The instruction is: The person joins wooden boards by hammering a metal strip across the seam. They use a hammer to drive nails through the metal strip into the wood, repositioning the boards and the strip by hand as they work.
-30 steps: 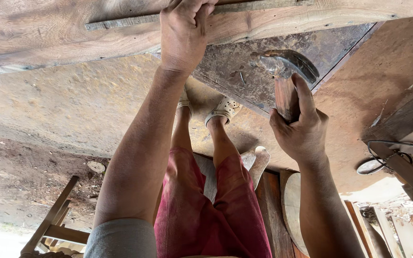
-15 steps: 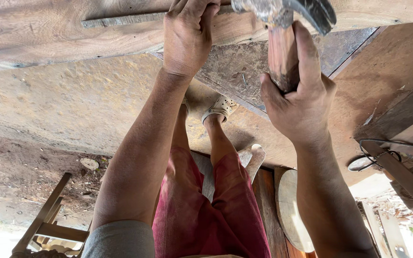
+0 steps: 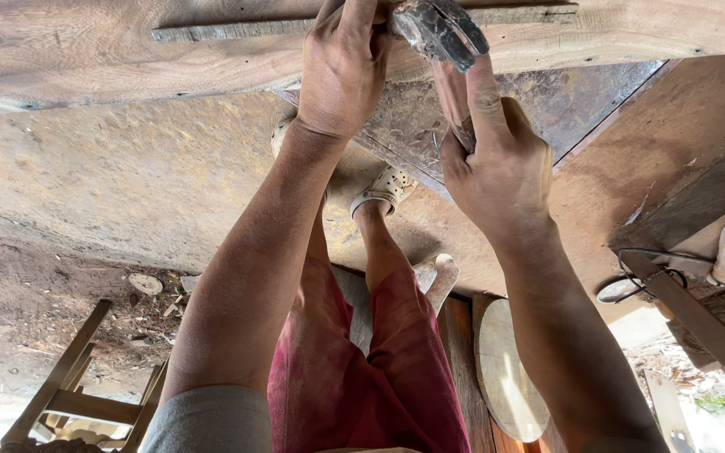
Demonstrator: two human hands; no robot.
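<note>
While gripping hammer (image 3: 440, 29) in right hand (image 3: 497, 172), left hand (image 3: 344, 67) fingers pinched on wooden plank (image 3: 111, 50); nail hidden, unfinished.

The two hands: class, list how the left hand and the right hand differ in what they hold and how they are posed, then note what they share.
The left hand presses its fingers onto the wooden plank, empty; the right hand is wrapped around the wooden handle of a hammer. The left hand reaches higher, to the plank's edge; the right hand sits lower, forefinger stretched along the handle. Both are bare and raised towards the plank.
</note>
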